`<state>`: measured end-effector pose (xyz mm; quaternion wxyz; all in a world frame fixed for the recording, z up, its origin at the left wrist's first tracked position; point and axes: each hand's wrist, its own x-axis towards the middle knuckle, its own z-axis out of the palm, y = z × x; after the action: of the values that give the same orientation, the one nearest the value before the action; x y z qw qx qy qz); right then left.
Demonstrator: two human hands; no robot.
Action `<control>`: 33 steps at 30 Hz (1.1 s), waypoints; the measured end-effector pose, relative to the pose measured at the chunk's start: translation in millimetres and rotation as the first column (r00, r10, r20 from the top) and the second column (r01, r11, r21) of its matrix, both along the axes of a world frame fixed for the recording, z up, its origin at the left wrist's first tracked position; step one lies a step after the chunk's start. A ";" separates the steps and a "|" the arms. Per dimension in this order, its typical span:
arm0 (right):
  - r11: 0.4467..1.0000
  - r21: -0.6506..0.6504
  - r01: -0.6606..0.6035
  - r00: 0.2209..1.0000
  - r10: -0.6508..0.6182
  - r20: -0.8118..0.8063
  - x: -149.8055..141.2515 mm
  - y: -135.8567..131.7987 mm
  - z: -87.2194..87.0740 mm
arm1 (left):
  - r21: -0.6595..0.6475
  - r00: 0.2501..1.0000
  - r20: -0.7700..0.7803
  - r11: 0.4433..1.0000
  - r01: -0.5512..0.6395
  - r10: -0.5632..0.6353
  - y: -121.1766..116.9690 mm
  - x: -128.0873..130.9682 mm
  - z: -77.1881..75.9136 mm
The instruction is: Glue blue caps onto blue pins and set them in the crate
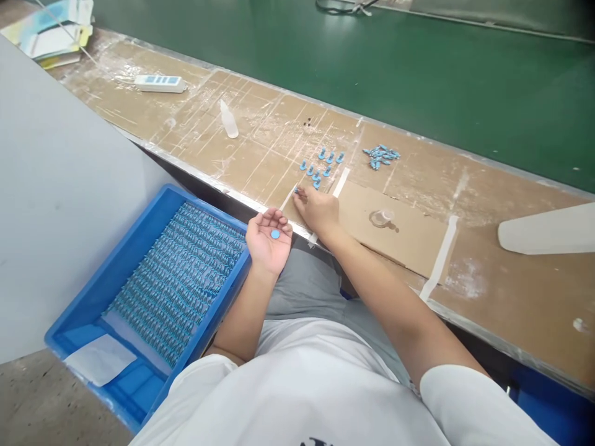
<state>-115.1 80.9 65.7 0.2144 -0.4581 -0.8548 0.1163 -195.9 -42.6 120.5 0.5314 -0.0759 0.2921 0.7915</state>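
My left hand (pixel 268 238) rests palm up over the blue tray's corner, fingers curled loosely, with a small round blue part (pixel 275 234) lying in the palm. My right hand (pixel 317 209) lies on the brown bench near its front edge, fingertips pinched on a tiny blue piece (pixel 296 191). Just beyond those fingertips stand several small blue parts (pixel 320 166) in a loose group. A second pile of blue parts (pixel 381 156) lies farther right.
A blue tray (pixel 139 248) filled with rows of blue parts sits at my left knee. On the bench are a white bottle (pixel 229 119), a white handheld device (pixel 158 83), a clear small cup (pixel 382 218) and a white shape (pixel 548 230). A green belt (pixel 418 68) runs behind.
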 end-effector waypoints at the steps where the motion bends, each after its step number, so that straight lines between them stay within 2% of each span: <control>1: 1.000 0.008 -0.001 1.000 0.001 -0.015 0.2 0.5 -0.9 | 0.004 1.000 0.009 1.000 0.014 -0.014 0.0 -0.2 -0.3; 5: 0.999 0.032 0.012 0.994 -0.009 -0.107 6.8 -4.9 2.2 | 0.026 0.998 0.056 0.999 0.032 -0.034 -0.1 1.4 -2.0; 8: 0.998 0.056 0.000 0.970 0.013 -0.244 19.7 -26.2 11.2 | 0.007 0.999 0.043 1.000 0.021 -0.021 1.1 3.0 -2.9; 11: 0.982 0.079 -0.169 0.900 0.187 -0.395 34.4 -57.7 22.0 | -0.019 1.000 -0.003 1.000 0.017 -0.017 3.2 3.7 -3.4; 12: 0.965 0.100 -0.242 0.870 0.261 -0.418 38.7 -67.0 25.5 | -0.019 1.000 -0.020 1.000 0.013 -0.013 3.9 4.1 -3.3; 14: 0.940 0.151 -0.307 0.826 0.342 -0.449 45.6 -80.1 31.4 | -0.003 0.999 -0.043 1.000 0.012 -0.012 4.8 5.8 -2.4; 17: 0.930 0.192 -0.314 0.815 0.367 -0.448 52.4 -85.3 36.5 | 0.024 0.997 -0.052 0.998 0.063 -0.062 5.4 13.0 -0.5; 22: 0.918 0.136 -0.373 0.874 0.397 -0.281 61.0 -79.6 38.5 | 0.045 0.987 -0.110 0.992 0.120 -0.115 3.5 31.9 1.3; 25: 0.946 0.047 -0.320 0.901 0.320 -0.292 66.3 -80.0 41.8 | 0.053 0.975 -0.166 0.986 0.157 -0.147 -0.1 39.7 5.6; 27: 0.957 -0.095 -0.276 0.864 0.203 -0.461 68.8 -83.1 46.4 | 0.066 0.965 -0.176 0.976 0.208 -0.193 -3.1 43.2 11.4; 28: 0.945 -0.199 -0.260 0.812 0.103 -0.574 69.6 -85.2 49.2 | 0.079 0.960 -0.182 0.970 0.230 -0.213 -4.7 44.9 14.6; 30: 0.880 -0.405 -0.247 0.648 -0.161 -0.744 70.1 -89.9 55.1 | 0.111 0.947 -0.206 0.956 0.272 -0.246 -7.6 49.3 19.9; 31: 0.840 -0.483 -0.247 0.555 -0.286 -0.781 70.0 -92.1 57.9 | 0.124 0.939 -0.226 0.949 0.291 -0.258 -8.9 52.2 21.2; 33: 0.775 -0.577 -0.258 0.401 -0.458 -0.793 69.7 -96.0 62.6 | 0.141 0.924 -0.270 0.938 0.316 -0.271 -11.3 58.8 20.4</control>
<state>-45.4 -15.1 128.3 0.4860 -0.4152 -0.4733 0.6061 -137.1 -53.9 141.0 0.6085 0.1167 0.2907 0.7291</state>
